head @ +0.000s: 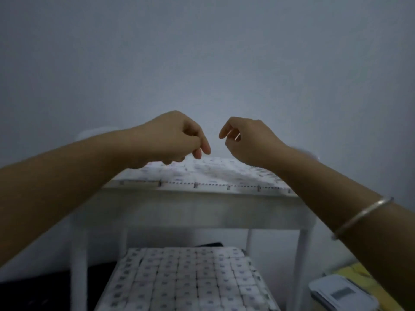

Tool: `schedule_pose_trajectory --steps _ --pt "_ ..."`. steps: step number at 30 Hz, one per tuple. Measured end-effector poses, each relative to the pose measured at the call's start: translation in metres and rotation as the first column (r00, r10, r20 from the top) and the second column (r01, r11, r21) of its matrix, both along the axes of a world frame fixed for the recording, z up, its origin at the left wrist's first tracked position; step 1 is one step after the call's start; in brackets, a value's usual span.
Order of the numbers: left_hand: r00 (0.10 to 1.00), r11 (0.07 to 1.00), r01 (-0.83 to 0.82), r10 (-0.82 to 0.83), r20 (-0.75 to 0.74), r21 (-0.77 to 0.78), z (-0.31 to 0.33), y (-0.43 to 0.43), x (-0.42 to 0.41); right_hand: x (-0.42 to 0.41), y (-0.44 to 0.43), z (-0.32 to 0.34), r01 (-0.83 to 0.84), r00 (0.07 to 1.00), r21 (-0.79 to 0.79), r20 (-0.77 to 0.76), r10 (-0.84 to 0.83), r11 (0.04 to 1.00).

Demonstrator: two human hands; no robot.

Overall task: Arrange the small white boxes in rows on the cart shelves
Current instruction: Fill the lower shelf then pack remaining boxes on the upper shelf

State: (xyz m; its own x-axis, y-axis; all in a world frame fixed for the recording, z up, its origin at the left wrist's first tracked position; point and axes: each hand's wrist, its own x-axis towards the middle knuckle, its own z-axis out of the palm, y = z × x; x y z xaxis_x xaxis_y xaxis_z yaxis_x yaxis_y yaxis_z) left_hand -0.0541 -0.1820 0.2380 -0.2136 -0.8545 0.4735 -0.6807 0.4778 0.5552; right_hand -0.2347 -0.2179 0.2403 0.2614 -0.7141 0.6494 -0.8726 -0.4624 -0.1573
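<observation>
Above the top shelf (202, 195), my left hand (174, 139) and right hand (247, 141) hover curled; I cannot tell what they hold. I'd lower gently, squaring the small white boxes (215, 169).

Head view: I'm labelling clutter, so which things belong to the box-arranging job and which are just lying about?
Job: top-shelf boxes, lower-shelf boxes, white cart, left hand, right hand.
Lying about: lidded plastic container, yellow item beneath it, dark object behind the lower shelf.
</observation>
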Motion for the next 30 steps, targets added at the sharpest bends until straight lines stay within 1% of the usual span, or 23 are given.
schedule_pose_trajectory --steps 3,5,6,8,9,10,12,13,14,16,19,20,22,24,26,28,30 --pt "0.996 0.999 0.041 -0.039 -0.074 0.024 -0.036 0.056 0.037 0.032 0.050 -0.031 -0.181 0.979 -0.019 0.094 0.182 0.983" --pt "0.985 0.990 0.100 -0.085 -0.149 0.099 -0.070 0.095 0.063 0.055 0.083 -0.058 -0.298 0.934 -0.052 0.189 0.302 0.953" --pt "0.975 0.979 0.131 -0.099 -0.201 0.155 -0.088 0.113 0.076 0.066 0.099 -0.072 -0.359 0.898 -0.073 0.246 0.365 0.931" --pt "0.956 0.951 0.140 -0.057 -0.287 0.275 -0.127 0.146 0.105 0.087 0.126 -0.100 -0.461 0.829 -0.101 0.306 0.468 0.882" --pt "0.954 0.941 0.106 -0.005 -0.300 0.321 -0.146 0.161 0.121 0.098 0.136 -0.115 -0.508 0.808 -0.071 0.308 0.503 0.859" --pt "0.956 0.933 0.052 0.057 -0.289 0.357 -0.165 0.173 0.137 0.109 0.143 -0.131 -0.553 0.793 0.001 0.308 0.525 0.833" --pt "0.958 0.910 -0.070 0.175 -0.225 0.408 -0.200 0.195 0.168 0.132 0.150 -0.167 -0.608 0.790 0.242 0.272 0.549 0.756" --pt "0.956 0.896 -0.122 0.222 -0.192 0.427 -0.215 0.205 0.181 0.144 0.152 -0.188 -0.604 0.797 0.358 0.241 0.554 0.712" --pt "0.950 0.880 -0.165 0.263 -0.168 0.446 -0.229 0.216 0.192 0.155 0.153 -0.210 -0.585 0.805 0.443 0.210 0.555 0.680" --pt "0.938 0.850 -0.220 0.320 -0.136 0.479 -0.253 0.238 0.211 0.175 0.154 -0.253 -0.536 0.822 0.536 0.156 0.548 0.652" --pt "0.933 0.835 -0.285 0.354 -0.063 0.471 -0.277 0.270 0.234 0.203 0.158 -0.304 -0.478 0.826 0.646 0.102 0.554 0.595" --pt "0.931 0.829 -0.309 0.364 -0.032 0.466 -0.284 0.280 0.240 0.211 0.161 -0.316 -0.464 0.825 0.668 0.087 0.559 0.581" --pt "0.919 0.810 -0.358 0.392 0.025 0.465 -0.297 0.296 0.251 0.225 0.168 -0.332 -0.468 0.817 0.654 0.063 0.574 0.594" --pt "0.902 0.763 -0.403 0.424 0.079 0.506 -0.310 0.308 0.257 0.233 0.174 -0.341 -0.487 0.798 0.608 0.017 0.603 0.627" --pt "0.890 0.707 -0.432 0.434 0.139 0.560 -0.320 0.317 0.259 0.238 0.178 -0.344 -0.480 0.772 0.595 -0.063 0.633 0.645" --pt "0.892 0.686 -0.446 0.391 0.226 0.575 -0.324 0.323 0.260 0.239 0.177 -0.342 -0.464 0.743 0.609 -0.128 0.657 0.643" --pt "0.905 0.698 -0.425 0.309 0.293 0.577 -0.324 0.326 0.261 0.237 0.174 -0.337 -0.467 0.727 0.641 -0.113 0.677 0.609"
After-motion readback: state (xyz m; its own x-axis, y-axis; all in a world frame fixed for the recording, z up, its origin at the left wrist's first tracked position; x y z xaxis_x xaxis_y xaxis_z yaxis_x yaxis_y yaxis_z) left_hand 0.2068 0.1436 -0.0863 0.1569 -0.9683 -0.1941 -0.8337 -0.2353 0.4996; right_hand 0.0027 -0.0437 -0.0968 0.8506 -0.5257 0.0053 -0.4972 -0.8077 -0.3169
